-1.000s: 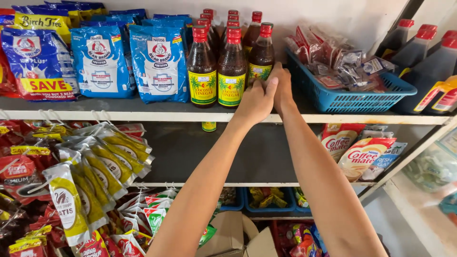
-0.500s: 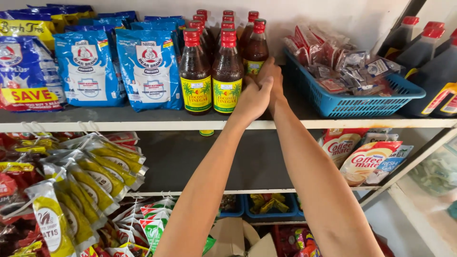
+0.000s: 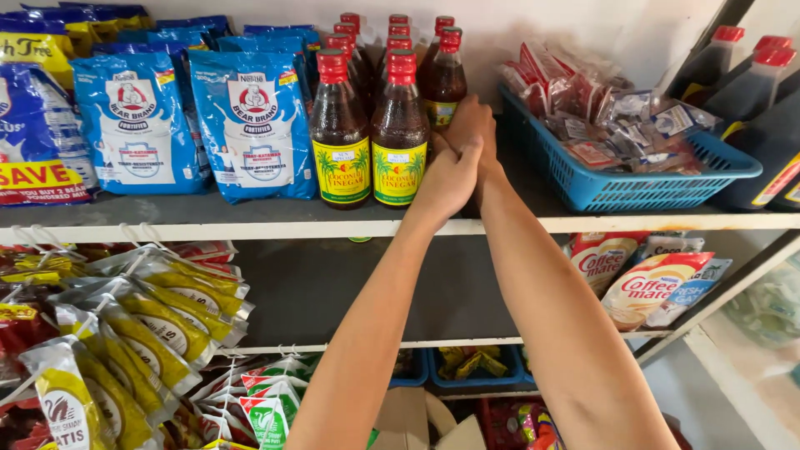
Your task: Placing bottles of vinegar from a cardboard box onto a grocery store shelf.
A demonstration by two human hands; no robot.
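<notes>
Both my arms reach up to the top shelf (image 3: 250,223). My right hand (image 3: 477,125) wraps the lower part of a dark vinegar bottle (image 3: 444,79) with a red cap, at the right end of the bottle rows. My left hand (image 3: 448,179) lies against my right hand and wrist with its fingers together, and what it touches is hidden. Just left of the hands stand two front bottles (image 3: 371,137) with yellow labels, with several more bottles behind them.
Blue powder bags (image 3: 250,125) stand to the left of the bottles. A blue basket (image 3: 633,192) of sachets sits to the right, with dark sauce bottles (image 3: 750,92) beyond it. Hanging yellow-green sachets (image 3: 150,325) are at lower left, and creamer packs (image 3: 658,283) lie on the lower shelf.
My hands have gone deeper onto the shelf along with the dark bottle, which now stands behind the front row. The left hand has closed in against the right.
</notes>
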